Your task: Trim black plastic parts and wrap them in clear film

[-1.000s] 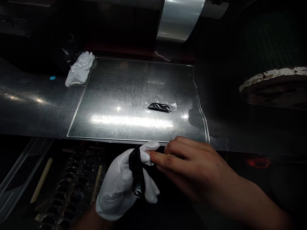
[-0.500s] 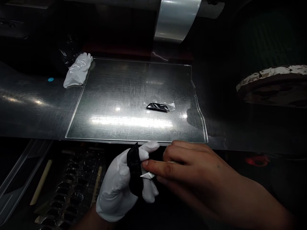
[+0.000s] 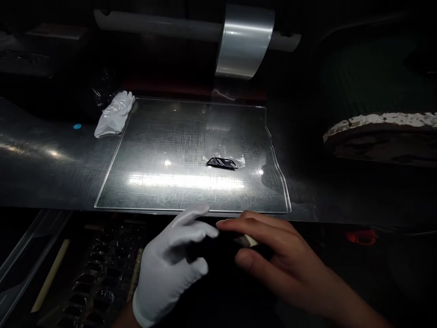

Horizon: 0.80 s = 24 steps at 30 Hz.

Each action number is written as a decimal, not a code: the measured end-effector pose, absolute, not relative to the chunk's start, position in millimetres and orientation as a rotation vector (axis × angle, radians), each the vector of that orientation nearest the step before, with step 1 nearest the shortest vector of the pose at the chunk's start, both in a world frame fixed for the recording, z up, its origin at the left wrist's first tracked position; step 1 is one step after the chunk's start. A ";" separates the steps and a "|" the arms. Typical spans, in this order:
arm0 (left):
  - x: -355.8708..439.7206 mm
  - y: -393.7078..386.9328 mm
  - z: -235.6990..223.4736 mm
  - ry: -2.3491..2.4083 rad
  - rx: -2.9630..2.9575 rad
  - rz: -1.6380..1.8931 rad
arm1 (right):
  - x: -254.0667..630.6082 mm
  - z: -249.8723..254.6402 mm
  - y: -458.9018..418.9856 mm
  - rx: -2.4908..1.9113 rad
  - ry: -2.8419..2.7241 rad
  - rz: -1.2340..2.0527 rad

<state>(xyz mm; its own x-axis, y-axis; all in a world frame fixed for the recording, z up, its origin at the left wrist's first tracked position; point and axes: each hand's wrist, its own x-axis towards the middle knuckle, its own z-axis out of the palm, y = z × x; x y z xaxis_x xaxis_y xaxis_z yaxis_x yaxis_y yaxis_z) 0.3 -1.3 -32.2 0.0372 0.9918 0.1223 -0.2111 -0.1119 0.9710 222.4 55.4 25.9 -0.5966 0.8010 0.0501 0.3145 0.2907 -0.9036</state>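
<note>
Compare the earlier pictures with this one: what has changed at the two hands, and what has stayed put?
The gloved left hand has spread its fingers; the black piece it gripped no longer shows clearly in the dark. The bare right hand now pinches a small pale scrap. The black part on the glass sheet and spare glove lie unchanged.

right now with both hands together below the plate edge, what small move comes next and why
Probably lift both hands into the light over the clear plate. The gloved left hand and bare right hand meet in dark shadow, and only a pale sliver shows at the right fingers. One black part lies on film there; what the hands hold cannot be told.
</note>
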 end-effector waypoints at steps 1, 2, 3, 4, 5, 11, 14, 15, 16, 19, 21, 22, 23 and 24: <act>-2.8 -0.1 -32.9 0.994 1.309 1.397 | 221.8 22.1 51.7 -1.037 -1.967 1.297; -5.9 1.2 -33.3 1.028 1.491 1.439 | 219.9 18.7 47.6 -1.059 -1.874 1.322; -8.7 2.6 -33.6 1.061 1.679 1.456 | 217.0 15.7 43.2 -1.057 -1.788 1.353; -11.2 4.3 -33.7 1.094 1.856 1.433 | 213.3 13.3 38.8 -1.038 -1.713 1.381; -13.2 6.2 -33.6 1.117 2.005 1.376 | 209.1 11.4 34.7 -1.014 -1.655 1.398; -15.2 17.3 -31.2 1.189 2.281 1.237 | 197.4 6.4 24.9 -0.891 -1.553 1.282; -12.2 17.3 -31.5 1.238 2.224 1.331 | 200.8 5.8 25.1 -0.811 -1.637 1.111; -11.2 16.7 -31.6 1.230 2.212 1.350 | 201.9 5.7 24.8 -0.792 -1.672 1.057; -10.3 16.1 -31.5 1.223 2.202 1.356 | 202.9 5.5 24.4 -0.782 -1.706 1.007; -8.0 15.4 -29.5 1.237 2.181 1.390 | 204.4 4.7 22.6 -0.769 -1.793 0.902; -6.8 16.4 -27.6 1.232 2.177 1.405 | 204.6 4.3 21.6 -0.768 -1.832 0.858; -6.4 17.2 -27.0 1.224 2.175 1.416 | 204.6 4.3 21.3 -0.768 -1.846 0.839; -5.9 18.1 -26.6 1.214 2.170 1.431 | 204.5 4.3 21.1 -0.776 -1.856 0.821; -5.6 18.8 -26.5 1.207 2.161 1.444 | 204.4 4.5 21.0 -0.784 -1.866 0.803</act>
